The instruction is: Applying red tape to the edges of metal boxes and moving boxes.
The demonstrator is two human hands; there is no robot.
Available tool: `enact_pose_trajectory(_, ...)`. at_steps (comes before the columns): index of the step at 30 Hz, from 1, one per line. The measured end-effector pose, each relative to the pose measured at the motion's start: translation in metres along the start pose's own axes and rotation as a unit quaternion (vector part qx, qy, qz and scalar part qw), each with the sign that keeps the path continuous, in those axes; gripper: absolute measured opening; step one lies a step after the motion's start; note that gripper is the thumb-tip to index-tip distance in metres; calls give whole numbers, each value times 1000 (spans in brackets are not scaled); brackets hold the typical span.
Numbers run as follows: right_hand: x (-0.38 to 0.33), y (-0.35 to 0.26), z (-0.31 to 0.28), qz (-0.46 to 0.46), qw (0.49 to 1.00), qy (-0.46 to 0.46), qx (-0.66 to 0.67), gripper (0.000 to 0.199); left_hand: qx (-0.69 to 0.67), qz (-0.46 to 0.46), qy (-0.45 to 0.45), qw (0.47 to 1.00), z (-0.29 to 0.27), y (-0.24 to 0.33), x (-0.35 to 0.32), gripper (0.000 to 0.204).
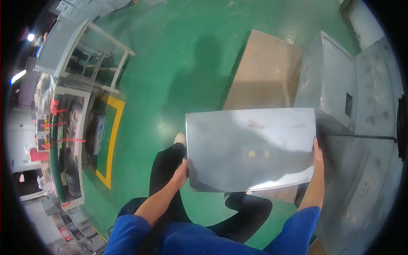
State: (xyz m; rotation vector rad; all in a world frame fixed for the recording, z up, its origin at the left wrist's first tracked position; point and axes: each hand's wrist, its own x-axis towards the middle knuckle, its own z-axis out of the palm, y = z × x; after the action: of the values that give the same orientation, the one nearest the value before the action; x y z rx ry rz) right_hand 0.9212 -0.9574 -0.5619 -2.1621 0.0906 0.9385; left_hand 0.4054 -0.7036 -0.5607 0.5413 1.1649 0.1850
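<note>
Holding with two bare hands a wide, grey, rectangular metal piece point(250, 131), a little toward four o'clock from the centre, above the green smooth floor point(170, 59). Clamped at its eight o'clock edge by the left hand point(181, 173), at its three o'clock edge by the right hand point(318, 155). Hard to tell whether flat panel or shallow box. Can see beyond it, toward twelve o'clock, a flat brown board point(263, 70); at three o'clock, large grey box-shaped metal cabinets point(376, 114); at nine o'clock, a yellow painted stripe point(114, 144).
</note>
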Motion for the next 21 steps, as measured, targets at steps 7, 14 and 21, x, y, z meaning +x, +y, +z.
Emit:
enact_pose_trajectory(7, -15, 48, -10, -162, 978, 119, -50, 62, -27, -17, 207, 978, 23, 8, 14, 86)
enact_pose_trajectory(14, -150, -43, 10, -22, 982, 166, 85, 69, -138, -55, 201, 968, -17, 48, -54, 74)
enact_pose_trajectory(21, -280, -266, 132, -131, 968, 193, 91, 68, -86, -94, 140, 982, -60, 232, -139, 88)
